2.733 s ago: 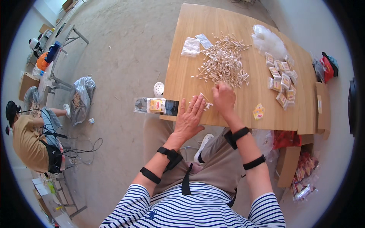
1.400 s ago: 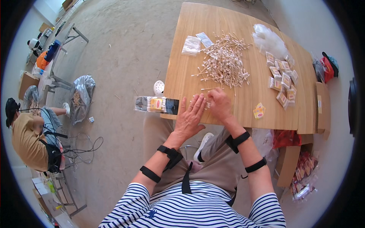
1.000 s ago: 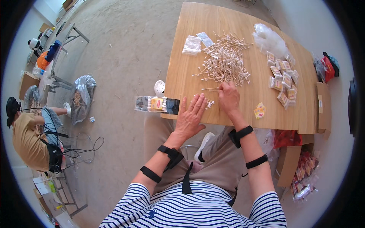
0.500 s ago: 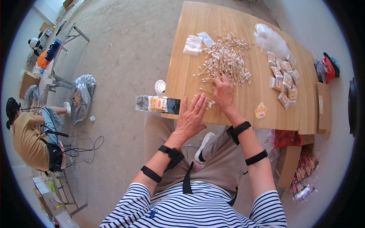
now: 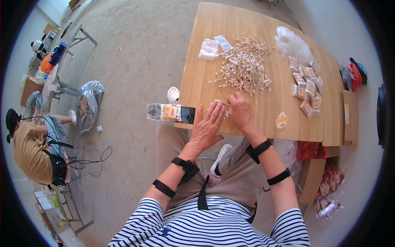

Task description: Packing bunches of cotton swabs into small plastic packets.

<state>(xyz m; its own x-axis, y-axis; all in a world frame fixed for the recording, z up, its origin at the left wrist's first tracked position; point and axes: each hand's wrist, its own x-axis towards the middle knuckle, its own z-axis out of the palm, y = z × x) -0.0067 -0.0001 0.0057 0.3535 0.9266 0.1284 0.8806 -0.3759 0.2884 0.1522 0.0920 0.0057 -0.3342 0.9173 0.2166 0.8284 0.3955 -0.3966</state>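
My left hand [image 5: 209,125] lies flat at the table's near edge, fingers stretched out over a small bunch of cotton swabs [image 5: 226,109] that shows beside the fingertips. Close against it on the right is my right hand [image 5: 240,110], its fingers curled and pinched at a cotton swab by the bunch; the fingertips are partly hidden. Just beyond both hands spreads a large loose pile of cotton swabs [image 5: 247,66]. Left of my left hand, a clear bag packed with swabs and a yellow-orange card [image 5: 170,112] overhangs the table's left corner.
Filled swab packs [image 5: 306,88] are heaped at the right of the wooden table [image 5: 263,123], near clear plastic bags [image 5: 293,43]. Yellow cards [image 5: 282,120] lie near the front edge, flat bags [image 5: 208,49] at far left. Another person [image 5: 35,152] sits at left.
My right hand has drawn back from the pile's near edge toward me, coming in beside the bunch. My left hand has stayed in place.
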